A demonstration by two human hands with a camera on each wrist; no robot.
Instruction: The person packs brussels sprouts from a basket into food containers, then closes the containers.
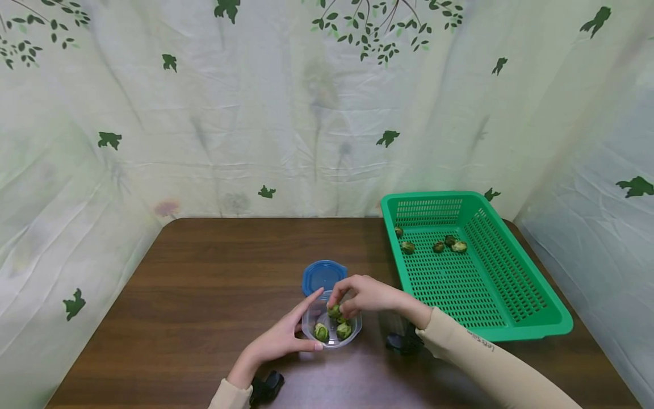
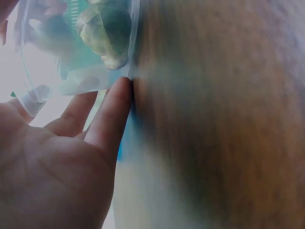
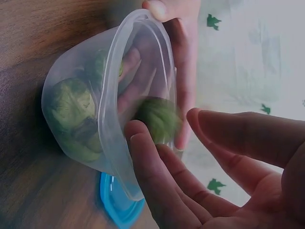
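Observation:
A clear plastic container (image 1: 359, 334) stands on the table with several Brussels sprouts (image 1: 321, 332) in it. My left hand (image 1: 281, 339) holds it from the left, thumb at the near side and fingers along the far side. Over its mouth is my right hand (image 1: 368, 294), fingers pointing down. Between its fingertips and thumb, a blurred green Brussels sprout (image 3: 157, 118) shows in the right wrist view, with a small gap to the thumb. The container's blue lid (image 1: 323, 276) lies just behind it. Through the clear wall another sprout (image 2: 106, 36) appears in the left wrist view.
A green perforated basket (image 1: 516, 272) takes up the right of the brown table (image 1: 204, 284), several more sprouts (image 1: 458, 246) toward its back. A pale leaf-patterned curtain (image 1: 306, 170) hangs behind and along both sides.

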